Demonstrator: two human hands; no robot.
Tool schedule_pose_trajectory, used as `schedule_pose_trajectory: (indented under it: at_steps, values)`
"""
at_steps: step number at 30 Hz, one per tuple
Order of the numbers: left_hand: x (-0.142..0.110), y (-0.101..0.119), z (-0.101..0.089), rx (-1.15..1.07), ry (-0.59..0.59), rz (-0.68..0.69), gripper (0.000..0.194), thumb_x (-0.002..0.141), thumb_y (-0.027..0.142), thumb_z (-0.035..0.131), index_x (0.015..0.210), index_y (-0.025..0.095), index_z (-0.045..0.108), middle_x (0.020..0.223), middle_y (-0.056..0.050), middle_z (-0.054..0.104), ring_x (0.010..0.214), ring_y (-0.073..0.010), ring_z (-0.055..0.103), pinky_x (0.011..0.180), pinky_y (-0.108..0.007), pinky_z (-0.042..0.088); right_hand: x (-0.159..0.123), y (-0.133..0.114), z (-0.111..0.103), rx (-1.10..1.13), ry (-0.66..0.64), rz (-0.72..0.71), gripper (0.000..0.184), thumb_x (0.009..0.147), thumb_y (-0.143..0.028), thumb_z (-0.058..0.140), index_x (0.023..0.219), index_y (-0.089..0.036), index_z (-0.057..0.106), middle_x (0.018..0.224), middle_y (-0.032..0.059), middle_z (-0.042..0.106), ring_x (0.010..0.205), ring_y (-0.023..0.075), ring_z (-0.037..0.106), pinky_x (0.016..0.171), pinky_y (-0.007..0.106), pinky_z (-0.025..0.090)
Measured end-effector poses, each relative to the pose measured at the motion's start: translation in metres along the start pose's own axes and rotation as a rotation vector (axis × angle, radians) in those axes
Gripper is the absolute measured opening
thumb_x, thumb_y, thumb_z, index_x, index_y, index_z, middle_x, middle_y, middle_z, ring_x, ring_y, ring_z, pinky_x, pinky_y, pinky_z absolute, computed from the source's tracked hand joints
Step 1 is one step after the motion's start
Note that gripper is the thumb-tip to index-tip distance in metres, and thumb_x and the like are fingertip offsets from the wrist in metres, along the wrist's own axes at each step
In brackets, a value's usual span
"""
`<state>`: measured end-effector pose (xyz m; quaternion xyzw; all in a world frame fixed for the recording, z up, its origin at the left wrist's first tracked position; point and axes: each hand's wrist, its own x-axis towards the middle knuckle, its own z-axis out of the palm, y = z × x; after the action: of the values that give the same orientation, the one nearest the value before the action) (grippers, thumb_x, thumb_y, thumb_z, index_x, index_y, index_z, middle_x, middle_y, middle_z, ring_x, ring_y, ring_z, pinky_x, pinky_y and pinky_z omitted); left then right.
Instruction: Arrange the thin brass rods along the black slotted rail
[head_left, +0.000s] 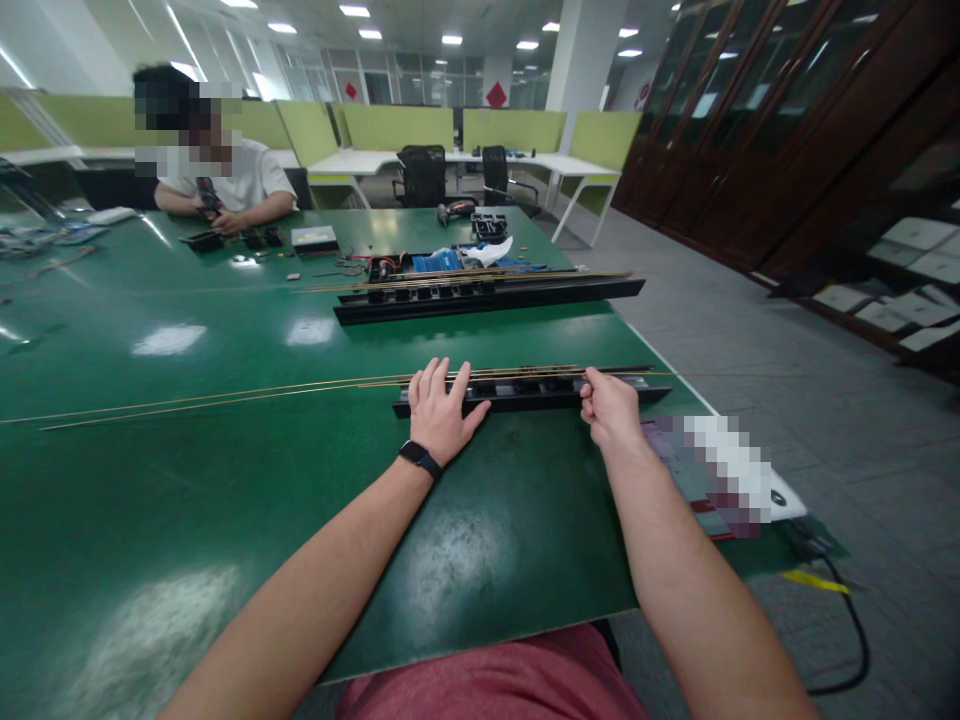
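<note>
A black channel-shaped rail [525, 402] lies across the green table in front of me, with dark blocks along its inside. Several long, thin brass-coloured rods [322, 386] run along its top and stick out far to the left. My left hand [441, 408], with a dark watch on the wrist, rests over the rail's left part, fingers spread. Near the right end, my right hand [611, 405] is closed in a pinch on a thin brass-coloured rod [694, 374], which extends past it to the right. The fingertips' exact hold is too small to make out.
A second black rail [495, 297] with similar rods lies farther back, beside blue parts [439, 260]. A power drill [455, 211] stands behind. Across the table, a person [225, 180] handles dark parts. A cable [862, 630] hangs off the right edge.
</note>
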<state>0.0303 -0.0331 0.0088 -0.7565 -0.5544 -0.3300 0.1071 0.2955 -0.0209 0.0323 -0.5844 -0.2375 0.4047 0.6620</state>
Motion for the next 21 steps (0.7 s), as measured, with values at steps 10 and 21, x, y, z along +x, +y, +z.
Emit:
schedule_pose_trajectory:
  at_steps: [10,21]
  values:
    - [0.0001,-0.0003,0.0006,0.01,0.004,0.006,0.064,0.093,0.057,0.06,0.146,0.023,0.056,0.152,-0.018,0.051,0.149,-0.0369,0.037,0.124,-0.056,0.023,-0.0049,-0.0006,0.003,-0.027,-0.082,0.019,0.029,0.085,-0.031,0.074,0.07,-0.019,0.053,0.052,-0.0035,0.055,0.028,0.0046,0.034,0.026,0.016,0.017]
    - [-0.0005,-0.0012,0.001,0.011,0.007,0.01,0.065,0.092,0.058,0.061,0.146,0.022,0.056,0.151,-0.019,0.051,0.149,-0.0372,0.037,0.123,-0.056,0.024,-0.0033,-0.0025,0.0015,0.007,-0.006,0.018,0.022,0.084,-0.028,0.072,0.073,-0.019,0.056,0.05,-0.0047,0.054,0.028,0.0048,0.035,0.026,0.016,0.018]
